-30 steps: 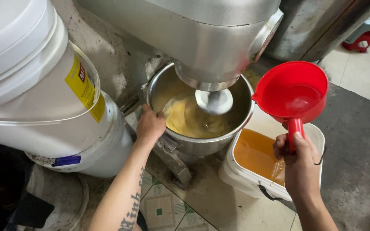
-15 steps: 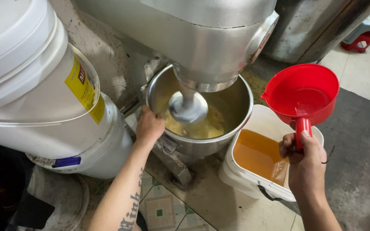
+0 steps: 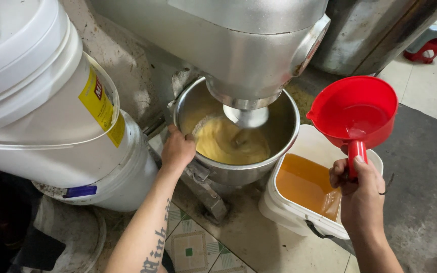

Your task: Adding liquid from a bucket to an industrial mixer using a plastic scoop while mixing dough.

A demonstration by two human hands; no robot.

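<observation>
Head view: red scoop (image 3: 356, 108) gripped by handle in my right hand (image 3: 361, 194), fingers wrapped tight, cup now raised higher above white tub (image 3: 299, 212) of amber liquid. Beater (image 3: 246, 116) has swung round since half second ago; yellow batter (image 3: 231, 144) smoother. My left hand (image 3: 178, 149) stays clamped on steel bowl (image 3: 284, 151) rim.

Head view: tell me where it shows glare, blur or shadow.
Head view: soft glare on the mixer head and the red ladle held by the right hand; the beater over the batter looks slightly blurred; deep shadow at lower left; left hand on the bowl rim is sharp.
</observation>
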